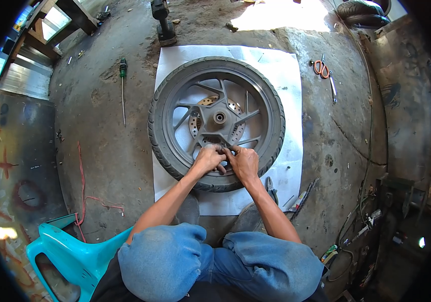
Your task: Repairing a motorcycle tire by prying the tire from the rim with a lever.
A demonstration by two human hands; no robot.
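Observation:
A motorcycle wheel lies flat in front of me, its black tyre (pixel 157 121) round a grey spoked rim (pixel 253 119). Through the spokes shows a perforated brake disc (pixel 196 124), and the hub (pixel 219 118) has a round hole. At the near side of the rim, my left hand (pixel 207 160) and my right hand (pixel 244 164) meet with fingertips pinched together. Whatever is between them is hidden by the fingers. Under the wheel is a white sheet (pixel 291 65). Pliers (pixel 271 190) rest on it, right of my right forearm.
Left of the sheet lies a green-handled screwdriver (pixel 123 70). A cordless power tool (pixel 165 30) stands beyond. To the right are orange-handled scissors (pixel 321 68) and a wrench (pixel 333 89). A turquoise plastic chair (pixel 77 254) is at my near left; tyres (pixel 361 9) lie far right.

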